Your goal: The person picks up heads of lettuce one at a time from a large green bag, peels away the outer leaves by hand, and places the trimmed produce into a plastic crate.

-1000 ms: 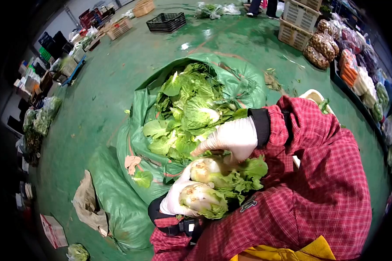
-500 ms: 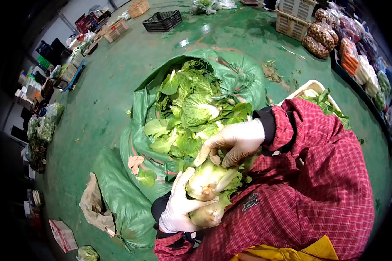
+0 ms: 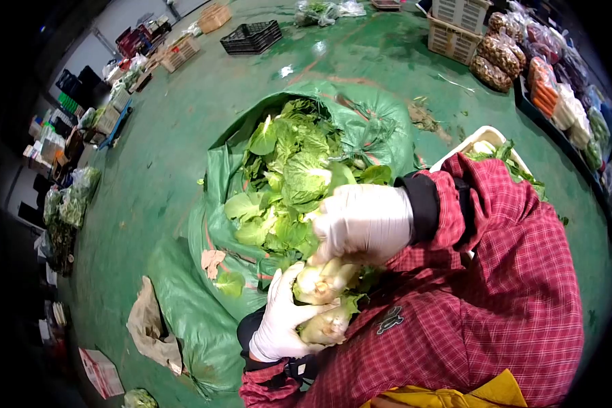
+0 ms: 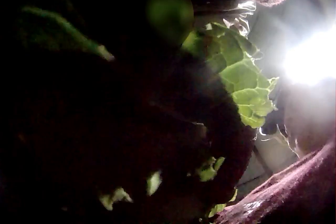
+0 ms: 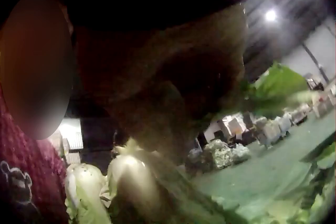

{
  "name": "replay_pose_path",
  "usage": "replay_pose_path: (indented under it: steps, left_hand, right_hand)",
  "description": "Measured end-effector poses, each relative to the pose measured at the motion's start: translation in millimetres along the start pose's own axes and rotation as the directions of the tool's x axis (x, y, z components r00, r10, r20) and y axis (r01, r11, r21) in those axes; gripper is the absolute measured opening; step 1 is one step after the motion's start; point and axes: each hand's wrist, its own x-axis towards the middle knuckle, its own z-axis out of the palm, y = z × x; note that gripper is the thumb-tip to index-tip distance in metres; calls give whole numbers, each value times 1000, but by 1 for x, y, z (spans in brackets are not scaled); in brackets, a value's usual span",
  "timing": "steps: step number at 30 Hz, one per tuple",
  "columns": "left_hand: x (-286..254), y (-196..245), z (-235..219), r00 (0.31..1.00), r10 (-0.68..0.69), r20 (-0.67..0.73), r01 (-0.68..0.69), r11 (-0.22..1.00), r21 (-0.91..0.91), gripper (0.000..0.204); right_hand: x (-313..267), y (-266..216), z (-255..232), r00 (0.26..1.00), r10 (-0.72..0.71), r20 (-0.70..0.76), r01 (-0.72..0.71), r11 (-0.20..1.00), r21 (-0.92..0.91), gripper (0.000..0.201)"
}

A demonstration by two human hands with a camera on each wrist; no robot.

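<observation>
The white-gloved left hand holds two pale-based leafy heads in the head view, one upper and one lower, its thumb lying between them. Just above the upper head is the gloved right hand, fingers curled and largely hidden by its back. A green leaf sticks out from the right hand in the right wrist view, with both pale heads below. Beyond the hands, an open green sack holds many loose leaves. The left wrist view is mostly dark, with a backlit leaf.
A white container with greens stands by the right sleeve. A second green sack and a tan cloth lie at the left. Farther off are a black crate, stacked crates and bagged vegetables.
The left hand has turned the two heads, with their bases now towards the lower right. The right hand has pulled back, turned its back upward and now grips a leaf.
</observation>
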Motion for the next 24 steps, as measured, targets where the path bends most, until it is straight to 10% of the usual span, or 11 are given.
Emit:
replay_pose_path:
  steps: [1,6,10,12,13,15,17,21,24]
  left_hand:
    - [2,-4,3,1000,10,-20,-12,995,-98,64]
    - [5,-21,28,992,61,110,-24,952,-306,65]
    - [49,-28,61,984,-64,168,117,938,-328,72]
    - [74,-25,74,981,-86,175,136,946,-295,75]
    - [85,-23,79,980,-95,174,142,951,-276,77]
    - [107,-18,89,981,-98,165,138,958,-251,80]
    - [128,-11,97,982,-89,167,125,966,-224,84]
    - [160,4,109,984,-63,165,87,985,-149,91]
    - [182,14,109,988,-47,149,63,992,-106,96]
  right_hand:
    - [4,-6,1,999,-41,-1,39,953,-299,23]
    - [19,1,29,973,-159,-167,81,914,-397,29]
    - [36,82,83,883,180,-434,-142,983,117,62]
    - [9,63,62,828,559,-47,-549,824,136,87]
    - [4,89,99,898,384,-215,-286,880,379,107]
    - [-22,65,96,974,164,-156,39,555,831,120]
    - [-39,13,88,988,108,109,-149,486,861,133]
    - [-48,-22,112,835,541,-100,-76,294,953,133]
    - [-54,-4,133,722,547,-422,-226,764,604,136]
